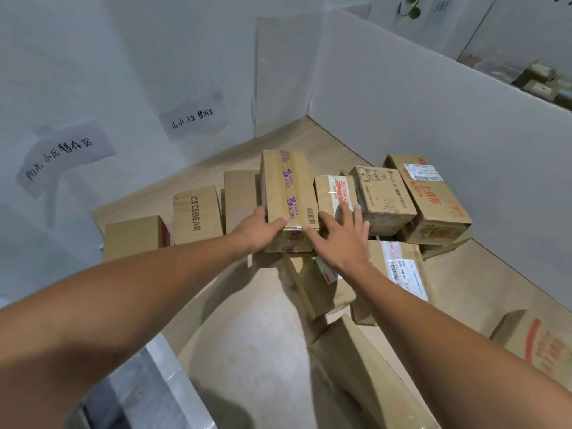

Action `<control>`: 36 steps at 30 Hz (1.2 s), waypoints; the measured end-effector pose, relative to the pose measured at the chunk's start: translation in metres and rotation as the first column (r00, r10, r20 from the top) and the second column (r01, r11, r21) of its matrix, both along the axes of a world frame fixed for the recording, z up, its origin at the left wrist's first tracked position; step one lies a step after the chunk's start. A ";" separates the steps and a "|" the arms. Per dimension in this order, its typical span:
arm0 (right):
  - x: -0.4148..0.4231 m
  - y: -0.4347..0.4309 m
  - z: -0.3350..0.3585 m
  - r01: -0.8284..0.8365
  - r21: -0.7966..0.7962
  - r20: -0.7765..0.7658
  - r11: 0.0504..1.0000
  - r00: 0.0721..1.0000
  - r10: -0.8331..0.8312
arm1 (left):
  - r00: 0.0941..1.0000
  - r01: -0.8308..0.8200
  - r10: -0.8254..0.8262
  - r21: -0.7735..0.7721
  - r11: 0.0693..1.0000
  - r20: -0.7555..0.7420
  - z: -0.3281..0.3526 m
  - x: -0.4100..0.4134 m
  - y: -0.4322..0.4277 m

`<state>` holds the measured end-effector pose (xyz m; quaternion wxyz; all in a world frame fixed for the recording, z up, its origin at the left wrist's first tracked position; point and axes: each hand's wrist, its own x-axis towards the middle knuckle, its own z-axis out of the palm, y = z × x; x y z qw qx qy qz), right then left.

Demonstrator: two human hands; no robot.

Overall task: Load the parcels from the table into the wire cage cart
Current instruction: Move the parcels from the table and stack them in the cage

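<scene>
The left hand (258,226) has its fingers clamped on the near corner of the long brown cardboard box with purple tape (286,187). The right hand (340,236) lies on its right side, fingers apart. Other brown boxes (196,215) sit around it inside white walls (402,103).

Both hands meet a purple-taped carton (286,193) among other parcels: the left hand (258,229) grips its near left corner, the right hand (342,238) lies flat beside it.

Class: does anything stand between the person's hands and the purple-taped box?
Nothing visible does. The left hand holds the purple-taped box at its near left corner, thumb on top. The right hand touches its near right edge with fingers spread.
</scene>
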<state>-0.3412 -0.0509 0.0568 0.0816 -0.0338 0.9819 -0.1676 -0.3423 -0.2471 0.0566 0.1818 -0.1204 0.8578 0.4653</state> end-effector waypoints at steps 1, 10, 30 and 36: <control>0.000 -0.001 0.000 0.011 -0.020 -0.009 1.000 1.000 -0.011 | 1.000 -0.027 0.027 0.047 0.999 0.011 -0.001 0.001 0.001; 0.016 0.016 0.002 0.123 -0.349 0.137 0.929 0.987 -0.080 | 0.951 -0.305 0.287 0.499 0.811 0.115 -0.025 0.019 0.018; 0.159 -0.074 0.117 0.075 -0.968 0.181 0.238 0.868 0.463 | 0.835 -0.393 0.524 0.485 0.781 -0.167 0.163 0.274 -0.043; 0.253 -0.200 0.151 -0.056 -0.985 0.085 0.162 0.659 0.747 | 0.649 -0.566 0.710 0.450 0.691 -0.274 0.179 0.427 -0.115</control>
